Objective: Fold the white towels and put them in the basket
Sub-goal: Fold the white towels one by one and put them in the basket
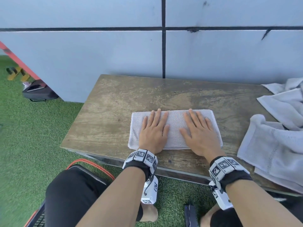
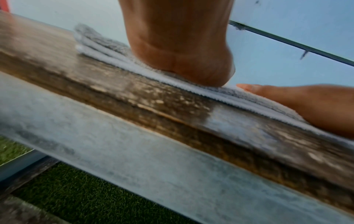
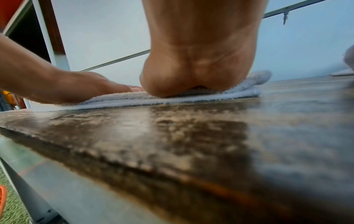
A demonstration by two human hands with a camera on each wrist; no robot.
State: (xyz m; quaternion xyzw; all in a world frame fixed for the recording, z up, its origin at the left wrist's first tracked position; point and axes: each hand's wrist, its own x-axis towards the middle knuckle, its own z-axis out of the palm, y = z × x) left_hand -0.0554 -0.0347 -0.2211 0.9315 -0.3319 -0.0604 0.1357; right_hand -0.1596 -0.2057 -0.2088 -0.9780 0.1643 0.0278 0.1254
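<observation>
A folded white towel (image 1: 174, 123) lies as a flat rectangle on the wooden table (image 1: 106, 115), near its front edge. My left hand (image 1: 154, 130) presses flat on the towel's left half with fingers straight. My right hand (image 1: 197, 131) presses flat on the right half, fingers spread. In the left wrist view the heel of my left hand (image 2: 184, 60) sits on the layered towel edge (image 2: 107, 50), with my right hand (image 2: 310, 104) beside it. The right wrist view shows my right hand's heel (image 3: 191, 72) on the towel (image 3: 239, 92). No basket is in view.
Several unfolded white towels (image 1: 278, 136) are heaped at the table's right end, one draping over the front edge. A grey panelled wall (image 1: 114, 51) stands right behind the table. Green artificial grass (image 1: 29, 128) surrounds it; an orange-rimmed black item (image 1: 91, 167) lies by my left knee.
</observation>
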